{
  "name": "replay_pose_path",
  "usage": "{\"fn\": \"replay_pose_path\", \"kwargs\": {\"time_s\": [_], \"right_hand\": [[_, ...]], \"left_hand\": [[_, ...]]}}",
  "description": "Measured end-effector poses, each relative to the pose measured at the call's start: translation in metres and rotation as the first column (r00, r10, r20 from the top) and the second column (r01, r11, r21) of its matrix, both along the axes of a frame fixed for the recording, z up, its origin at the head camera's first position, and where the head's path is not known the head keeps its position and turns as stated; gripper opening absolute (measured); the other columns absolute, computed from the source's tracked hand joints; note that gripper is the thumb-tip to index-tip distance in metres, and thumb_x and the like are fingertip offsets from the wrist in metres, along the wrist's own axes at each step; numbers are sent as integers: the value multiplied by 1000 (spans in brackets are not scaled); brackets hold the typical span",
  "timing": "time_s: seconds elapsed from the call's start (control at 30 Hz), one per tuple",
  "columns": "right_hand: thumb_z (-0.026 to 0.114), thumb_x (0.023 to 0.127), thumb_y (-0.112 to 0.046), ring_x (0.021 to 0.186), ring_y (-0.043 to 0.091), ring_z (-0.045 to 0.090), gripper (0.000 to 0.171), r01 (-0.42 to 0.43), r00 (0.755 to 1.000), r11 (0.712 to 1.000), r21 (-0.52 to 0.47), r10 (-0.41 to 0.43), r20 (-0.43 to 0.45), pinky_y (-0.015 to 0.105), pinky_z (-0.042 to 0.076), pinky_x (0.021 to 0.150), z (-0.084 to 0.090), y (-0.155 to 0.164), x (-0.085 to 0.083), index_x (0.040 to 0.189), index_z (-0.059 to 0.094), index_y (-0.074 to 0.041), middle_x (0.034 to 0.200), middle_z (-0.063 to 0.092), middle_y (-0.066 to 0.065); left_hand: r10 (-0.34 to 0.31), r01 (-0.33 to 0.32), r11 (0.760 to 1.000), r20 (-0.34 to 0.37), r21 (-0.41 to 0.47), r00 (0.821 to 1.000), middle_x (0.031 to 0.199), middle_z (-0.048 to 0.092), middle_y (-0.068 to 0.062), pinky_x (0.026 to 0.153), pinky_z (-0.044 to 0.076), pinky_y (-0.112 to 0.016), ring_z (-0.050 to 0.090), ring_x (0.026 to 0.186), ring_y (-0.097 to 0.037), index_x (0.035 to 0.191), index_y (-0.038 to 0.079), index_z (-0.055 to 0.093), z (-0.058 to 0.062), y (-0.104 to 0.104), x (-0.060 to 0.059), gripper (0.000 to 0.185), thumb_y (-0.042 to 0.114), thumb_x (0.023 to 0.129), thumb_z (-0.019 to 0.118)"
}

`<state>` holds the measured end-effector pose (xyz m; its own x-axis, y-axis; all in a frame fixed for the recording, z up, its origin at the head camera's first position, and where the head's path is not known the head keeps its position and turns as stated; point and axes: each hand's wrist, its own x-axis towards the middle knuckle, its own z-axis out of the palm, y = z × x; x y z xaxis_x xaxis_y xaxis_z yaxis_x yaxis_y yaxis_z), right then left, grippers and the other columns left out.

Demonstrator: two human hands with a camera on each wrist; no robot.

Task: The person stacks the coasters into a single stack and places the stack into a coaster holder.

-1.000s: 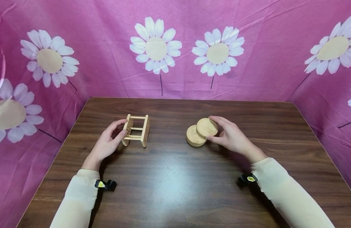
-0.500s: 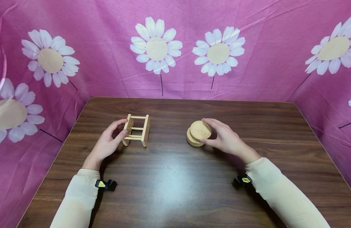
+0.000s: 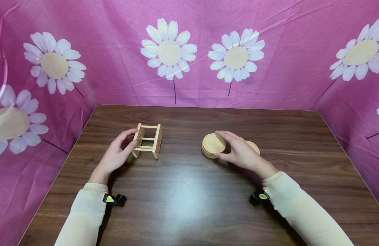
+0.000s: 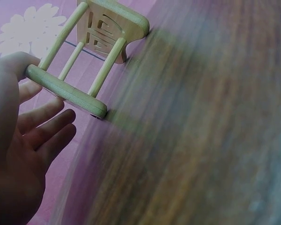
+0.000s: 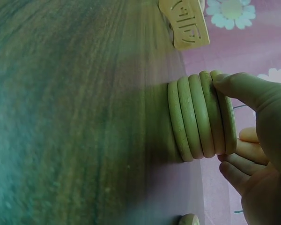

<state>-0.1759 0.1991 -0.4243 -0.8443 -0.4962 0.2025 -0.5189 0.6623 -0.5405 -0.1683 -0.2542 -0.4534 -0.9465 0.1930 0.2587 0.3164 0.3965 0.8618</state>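
L hand [image 3: 115, 155] is gripping the wooden rack [image 3: 147, 140] w/ thumb and fingers to steady it; R hand [image 3: 238, 152] is grasping the coaster stack [image 3: 212, 145], fingers curled, keeping it aligned.

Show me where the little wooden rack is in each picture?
Head view: the wooden rack lies left of centre on the table, the left hand gripping its near end.
Left wrist view: rack at top left, thumb on its end bar.
Right wrist view: only one end shows, at the top.
Shared landmark: the dark wooden table.
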Motion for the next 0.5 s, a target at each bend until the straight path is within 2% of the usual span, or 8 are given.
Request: {"fn": "replay_pose_path", "kwargs": {"time_s": [0.5], "right_hand": [[89,90,-21,143,42,58,78,8,1000,1000,-7,-8,3,58,45,123,-3,0,3,154,53,4,153,61,25]], "left_hand": [[-2,2,1000,-3,4,1000,138,65,-33,98,49,-6,62,117,0,149,-5,56,1,1,1,42,-2,107,59]]}}
